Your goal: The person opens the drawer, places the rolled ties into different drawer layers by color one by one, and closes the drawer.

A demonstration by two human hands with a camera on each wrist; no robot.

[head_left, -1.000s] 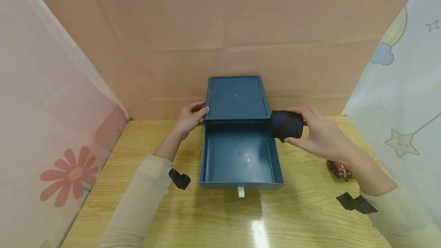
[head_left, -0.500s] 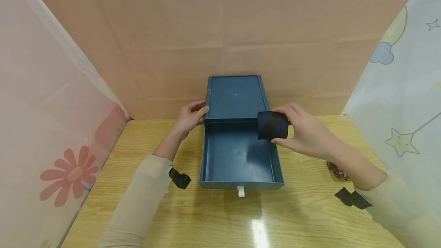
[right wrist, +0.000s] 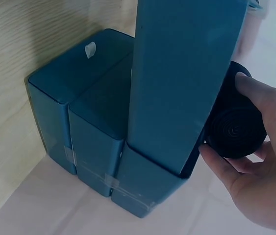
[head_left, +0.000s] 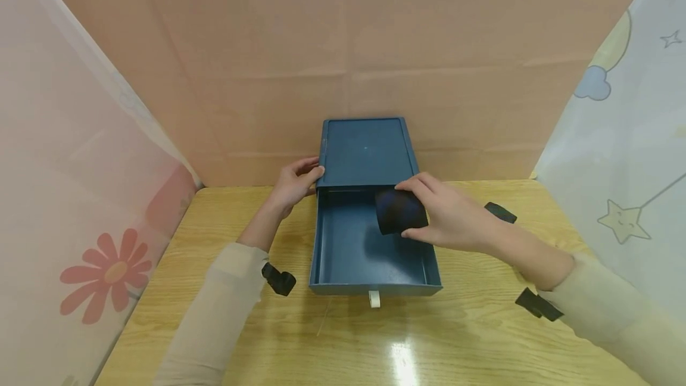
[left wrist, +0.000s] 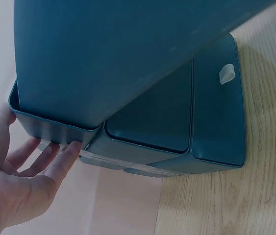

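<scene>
1. Tabletop [head_left: 375,344] of pale wood lies nearest, with a bright glare patch on it just in front of the drawer.
2. Both forearms wear cream sleeves [head_left: 214,308], and a dark strap piece sits at each wrist.
3. Next comes the blue drawer [head_left: 370,243], pulled fully out toward the person, with a small white pull tab [head_left: 374,298] on its front face. In the wrist views it reads as a long blue tray projecting from the unit.
4. The right hand [head_left: 452,216] is over the drawer's far right part. Its thumb and fingers are curled round a dark rolled band [head_left: 401,211], gripping it by the sides. The right wrist view shows the roll's spiral end [right wrist: 234,132] just beside the drawer's side wall, above the drawer floor; whether it touches the wall cannot be told.
5. A small dark object [head_left: 501,212] lies on the table behind the right wrist.
6. The left hand [head_left: 295,182] rests against the left side of the blue drawer unit [head_left: 367,151], fingers nearly straight and holding nothing; the left wrist view shows the fingertips [left wrist: 71,149] touching its lower edge.
7. A pinkish backdrop [head_left: 343,46] stands farthest back, behind the unit.
</scene>
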